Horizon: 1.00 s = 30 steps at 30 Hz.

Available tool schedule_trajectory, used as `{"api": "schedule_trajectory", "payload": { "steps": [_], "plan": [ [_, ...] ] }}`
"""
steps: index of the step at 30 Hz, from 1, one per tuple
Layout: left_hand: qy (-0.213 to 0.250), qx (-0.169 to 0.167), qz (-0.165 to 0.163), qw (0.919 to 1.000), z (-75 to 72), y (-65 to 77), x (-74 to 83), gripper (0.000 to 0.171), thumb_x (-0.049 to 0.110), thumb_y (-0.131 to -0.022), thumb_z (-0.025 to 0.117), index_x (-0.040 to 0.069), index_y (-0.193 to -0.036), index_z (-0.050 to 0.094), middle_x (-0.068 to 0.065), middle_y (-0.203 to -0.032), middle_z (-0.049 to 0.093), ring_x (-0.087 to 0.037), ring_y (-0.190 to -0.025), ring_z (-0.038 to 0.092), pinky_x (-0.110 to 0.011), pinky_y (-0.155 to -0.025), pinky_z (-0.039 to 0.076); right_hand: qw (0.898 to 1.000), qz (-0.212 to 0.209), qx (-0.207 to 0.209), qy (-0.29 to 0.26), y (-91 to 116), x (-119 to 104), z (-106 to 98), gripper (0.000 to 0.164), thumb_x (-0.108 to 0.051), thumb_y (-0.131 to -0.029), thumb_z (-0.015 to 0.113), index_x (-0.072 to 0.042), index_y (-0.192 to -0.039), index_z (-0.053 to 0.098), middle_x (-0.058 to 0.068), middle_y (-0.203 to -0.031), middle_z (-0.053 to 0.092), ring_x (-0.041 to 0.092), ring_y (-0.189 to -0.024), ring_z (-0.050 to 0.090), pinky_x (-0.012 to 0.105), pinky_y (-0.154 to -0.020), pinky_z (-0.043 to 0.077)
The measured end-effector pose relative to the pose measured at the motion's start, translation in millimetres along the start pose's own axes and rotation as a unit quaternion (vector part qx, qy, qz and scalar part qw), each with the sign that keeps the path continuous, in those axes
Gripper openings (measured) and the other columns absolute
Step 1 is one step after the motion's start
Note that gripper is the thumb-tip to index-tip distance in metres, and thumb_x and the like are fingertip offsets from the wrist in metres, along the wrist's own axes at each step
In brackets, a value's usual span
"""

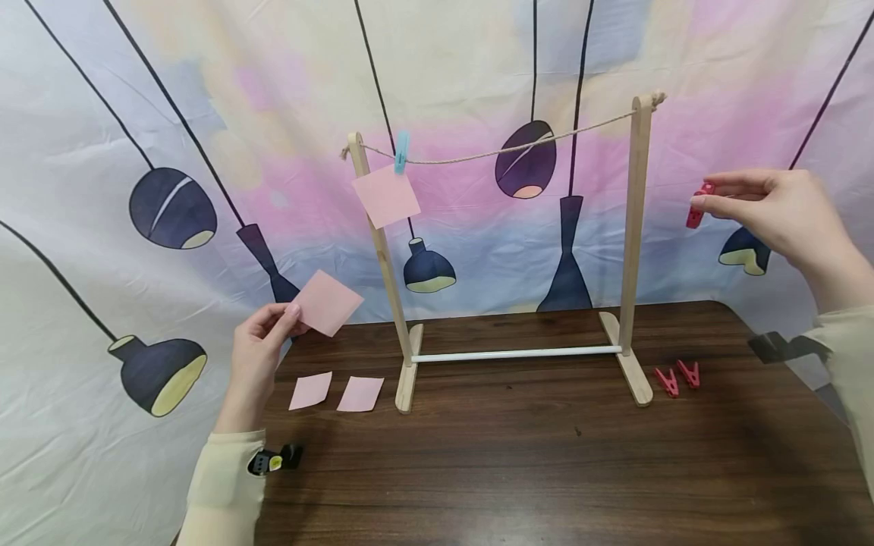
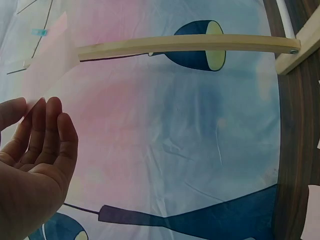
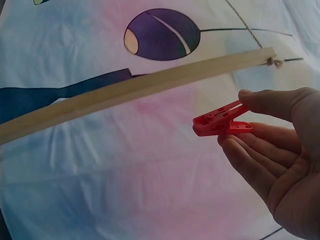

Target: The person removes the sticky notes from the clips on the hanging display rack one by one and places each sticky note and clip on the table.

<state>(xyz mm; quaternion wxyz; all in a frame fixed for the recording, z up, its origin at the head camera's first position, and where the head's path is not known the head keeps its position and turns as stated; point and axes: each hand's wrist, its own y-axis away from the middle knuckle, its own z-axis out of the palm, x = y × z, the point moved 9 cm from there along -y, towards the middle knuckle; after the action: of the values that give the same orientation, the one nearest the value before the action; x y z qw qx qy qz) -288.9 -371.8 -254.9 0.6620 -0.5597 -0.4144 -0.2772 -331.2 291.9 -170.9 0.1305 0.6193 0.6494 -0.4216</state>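
Between thumb and fingers my left hand (image 1: 256,353) pinches a pink paper square (image 1: 331,303) by its edge, left of the wooden stand (image 1: 636,227). In the left wrist view that paper (image 2: 52,60) is seen at a slant. My right hand (image 1: 785,212), to the right of the stand, holds a red clothespin (image 1: 695,206) by its handles; the right wrist view shows the clothespin (image 3: 217,120) with nothing in its tip. On the stand's rope (image 1: 471,158), a blue clothespin (image 1: 401,153) holds another pink square (image 1: 387,197) near the left post.
Two pink squares (image 1: 360,394) lie on the dark wooden table (image 1: 505,470) left of the stand. Two red clothespins (image 1: 689,374) rest beside its right foot. A white rod (image 1: 519,354) joins the feet. Behind hangs a cloth (image 1: 464,91) printed with lamps.
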Motion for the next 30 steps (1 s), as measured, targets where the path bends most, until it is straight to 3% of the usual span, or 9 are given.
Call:
{"api": "schedule_trajectory", "payload": {
  "steps": [3, 6, 12, 17, 20, 23, 25, 27, 30],
  "plan": [
    [-0.029, 0.006, -0.012, 0.9995, -3.0, 2.8, -4.7, 0.009, 0.006, -0.097, 0.067, 0.000, -0.094, 0.073, 0.003, -0.075, 0.066, -0.008, -0.067, 0.056, -0.016, -0.061, 0.048, 1.000, 0.011, 0.001, 0.006, 3, 13, 1, 0.070, -0.053, -0.091, 0.069, -0.006, -0.142, 0.058, -0.039, -0.086, 0.054, -0.005, -0.090, 0.046, 0.044, -0.099, 0.040],
    [-0.063, 0.005, -0.027, 0.9976, -4.5, 6.0, -11.6, 0.008, 0.010, -0.096, 0.070, 0.004, -0.094, 0.074, 0.006, -0.077, 0.065, -0.008, -0.069, 0.051, -0.017, -0.058, 0.042, 1.000, 0.024, 0.003, 0.012, 5, 26, 3, 0.073, -0.055, -0.091, 0.068, -0.005, -0.142, 0.057, -0.037, -0.088, 0.053, -0.003, -0.090, 0.043, 0.052, -0.099, 0.038],
    [-0.111, -0.027, -0.052, 0.9922, -2.3, 13.4, -31.4, 0.011, 0.013, -0.097, 0.069, 0.004, -0.095, 0.072, 0.008, -0.081, 0.067, -0.008, -0.074, 0.057, -0.019, -0.064, 0.048, 0.999, 0.035, 0.005, 0.025, 8, 47, 4, 0.076, -0.058, -0.089, 0.069, -0.004, -0.142, 0.057, -0.041, -0.082, 0.053, -0.018, -0.078, 0.046, 0.038, -0.086, 0.034],
    [-0.156, -0.047, -0.092, 0.9824, -1.3, 21.8, -54.4, 0.026, 0.020, -0.098, 0.069, -0.005, -0.104, 0.069, 0.010, -0.082, 0.066, -0.008, -0.075, 0.059, -0.021, -0.064, 0.052, 0.998, 0.047, 0.008, 0.046, 12, 63, 6, 0.078, -0.060, -0.088, 0.068, -0.004, -0.141, 0.058, -0.039, -0.083, 0.055, -0.009, -0.084, 0.043, 0.033, -0.075, 0.036],
    [-0.202, -0.062, -0.113, 0.9710, -0.9, 28.1, -66.6, 0.035, 0.026, -0.098, 0.069, -0.007, -0.110, 0.069, 0.009, -0.086, 0.066, -0.009, -0.078, 0.058, -0.022, -0.066, 0.051, 0.996, 0.055, 0.009, 0.063, 14, 73, 8, 0.079, -0.062, -0.089, 0.067, -0.003, -0.140, 0.059, -0.016, -0.093, 0.073, -0.010, -0.078, 0.043, 0.038, -0.074, 0.038],
    [-0.246, -0.074, -0.136, 0.9567, -2.8, 35.6, -77.8, 0.038, 0.031, -0.098, 0.068, -0.004, -0.114, 0.070, 0.004, -0.094, 0.068, -0.010, -0.080, 0.057, -0.023, -0.067, 0.051, 0.995, 0.060, 0.006, 0.076, 16, 83, 12, 0.080, -0.063, -0.089, 0.065, 0.000, -0.139, 0.058, 0.015, -0.108, 0.075, -0.014, -0.068, 0.044, 0.049, -0.079, 0.042],
    [-0.263, -0.078, -0.156, 0.9488, -4.5, 41.3, -85.7, 0.040, 0.033, -0.098, 0.068, -0.003, -0.116, 0.070, 0.000, -0.099, 0.068, -0.010, -0.081, 0.057, -0.023, -0.067, 0.051, 0.995, 0.068, -0.001, 0.077, 18, 90, 15, 0.082, -0.063, -0.090, 0.063, 0.002, -0.139, 0.057, 0.026, -0.115, 0.069, 0.000, -0.077, 0.059, 0.060, -0.082, 0.041],
    [-0.260, -0.080, -0.183, 0.9448, -6.0, 47.3, -94.8, 0.042, 0.033, -0.098, 0.068, -0.004, -0.117, 0.069, -0.004, -0.102, 0.068, -0.011, -0.081, 0.057, -0.025, -0.067, 0.051, 0.994, 0.073, -0.007, 0.080, 19, 97, 18, 0.083, -0.064, -0.091, 0.061, 0.003, -0.139, 0.055, 0.031, -0.118, 0.065, 0.024, -0.094, 0.064, 0.066, -0.084, 0.039],
    [-0.253, -0.077, -0.211, 0.9409, -6.8, 54.7, -106.6, 0.041, 0.031, -0.098, 0.068, -0.005, -0.117, 0.069, -0.005, -0.099, 0.067, -0.012, -0.079, 0.058, -0.026, -0.065, 0.052, 0.993, 0.079, -0.014, 0.085, 21, 105, 21, 0.085, -0.065, -0.092, 0.058, 0.005, -0.140, 0.053, 0.034, -0.121, 0.062, 0.054, -0.114, 0.050, 0.070, -0.088, 0.037]
  ]
}}
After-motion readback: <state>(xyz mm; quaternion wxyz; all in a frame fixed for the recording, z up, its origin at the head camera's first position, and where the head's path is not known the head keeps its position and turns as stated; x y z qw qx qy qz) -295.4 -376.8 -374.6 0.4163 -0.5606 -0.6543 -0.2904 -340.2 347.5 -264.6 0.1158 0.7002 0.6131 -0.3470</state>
